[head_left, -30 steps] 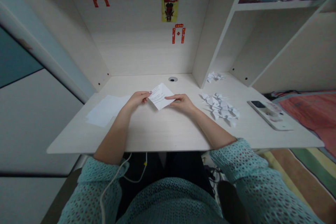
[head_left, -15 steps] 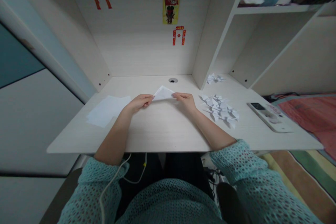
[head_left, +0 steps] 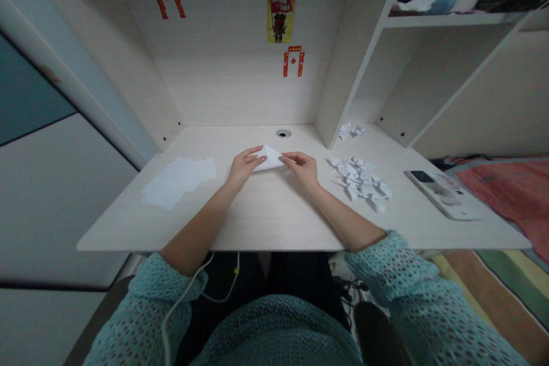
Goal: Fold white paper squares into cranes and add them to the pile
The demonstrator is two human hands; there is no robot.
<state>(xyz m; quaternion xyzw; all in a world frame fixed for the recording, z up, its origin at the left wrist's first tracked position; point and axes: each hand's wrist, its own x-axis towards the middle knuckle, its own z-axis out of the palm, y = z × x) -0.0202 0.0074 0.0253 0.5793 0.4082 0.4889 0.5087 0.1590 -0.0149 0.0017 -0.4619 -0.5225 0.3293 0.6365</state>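
Note:
A small white paper [head_left: 269,159], folded into a triangle, lies on the pale wooden desk [head_left: 266,211] near its middle. My left hand [head_left: 243,166] rests on the paper's left side with fingers curled over its edge. My right hand [head_left: 302,165] pinches the paper's right corner against the desk. Both hands grip the same paper.
Loose white sheets [head_left: 178,180] lie at the desk's left. A heap of several small folded paper pieces [head_left: 359,178] sits right of my hands, with one more crumpled piece [head_left: 349,129] in the shelf nook. A phone [head_left: 441,193] lies near the right edge. A cable hole [head_left: 282,133] is behind.
The flat square paper held up between both hands has been folded in half into a triangle and brought down onto the desk. Both hands moved closer together over it.

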